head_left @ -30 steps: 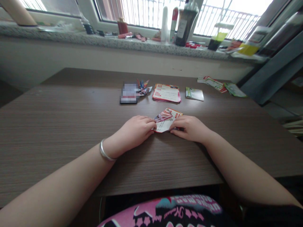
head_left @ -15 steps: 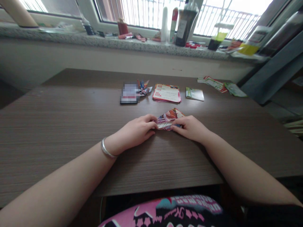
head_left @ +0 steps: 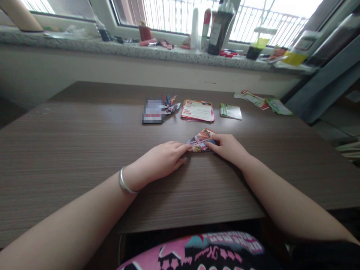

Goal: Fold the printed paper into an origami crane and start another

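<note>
A small folded sheet of colourful printed paper [head_left: 199, 141] lies on the table before me, its left end narrowed to a point. My left hand [head_left: 168, 155] rests with stretched fingers on that pointed end; its thumb sits lower, apart from the paper. At the other end, my right hand [head_left: 226, 147] grips the paper between thumb and fingers, hiding part of its right side. Behind the paper is a stack of printed sheets [head_left: 197, 110]. A folded paper crane [head_left: 171, 107] stands left of the stack, against a phone with a blurred-out screen [head_left: 153, 111].
A smaller pile of green-and-white papers [head_left: 230, 111] lies right of the stack. Paper strips [head_left: 255, 99] are scattered at the table's back right. Bottles [head_left: 219, 32] and small items line the stone windowsill [head_left: 174, 54]. The wooden table [head_left: 70, 150] ends just before my body.
A pale strip along the paper's middle is now covered by a printed flap folded down. My left fingers have gone from pinching the left end to lying stretched on it.
</note>
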A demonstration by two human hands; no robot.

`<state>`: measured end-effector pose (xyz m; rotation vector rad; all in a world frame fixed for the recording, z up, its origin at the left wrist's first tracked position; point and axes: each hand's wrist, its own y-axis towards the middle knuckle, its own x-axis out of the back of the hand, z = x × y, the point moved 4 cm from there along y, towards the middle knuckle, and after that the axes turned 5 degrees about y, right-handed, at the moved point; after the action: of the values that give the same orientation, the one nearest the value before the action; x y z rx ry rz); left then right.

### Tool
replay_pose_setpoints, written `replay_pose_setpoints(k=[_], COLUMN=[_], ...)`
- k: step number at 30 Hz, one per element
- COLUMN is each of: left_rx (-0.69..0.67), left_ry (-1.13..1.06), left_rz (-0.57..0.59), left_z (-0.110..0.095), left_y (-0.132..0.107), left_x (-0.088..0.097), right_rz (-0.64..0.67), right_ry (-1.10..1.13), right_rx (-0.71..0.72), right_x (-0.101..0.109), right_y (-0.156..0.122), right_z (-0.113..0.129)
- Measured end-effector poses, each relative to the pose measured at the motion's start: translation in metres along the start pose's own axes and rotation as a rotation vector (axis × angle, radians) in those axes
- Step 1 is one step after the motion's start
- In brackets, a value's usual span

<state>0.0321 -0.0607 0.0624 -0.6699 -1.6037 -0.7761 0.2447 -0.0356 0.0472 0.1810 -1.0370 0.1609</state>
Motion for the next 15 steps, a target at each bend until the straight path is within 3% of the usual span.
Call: replay_pose_setpoints(k=[9,15], left_rx=[-0.048,-0.076], left_ry=[0.114,0.135], left_rz=[-0.021,-0.022], left_z=[-0.0024,-0.0025], left_y=[0.0009,0.0015], left_x=[-0.0039,-0.0042], right_rz=[0.003,-0.005], right_ry=[-0.154,-0.148], right_rx=[0.069,0.011], right_x=[0.0005,0.0024], right_y=[0.0029,0.0043], right_z=[0.0054,0.0016])
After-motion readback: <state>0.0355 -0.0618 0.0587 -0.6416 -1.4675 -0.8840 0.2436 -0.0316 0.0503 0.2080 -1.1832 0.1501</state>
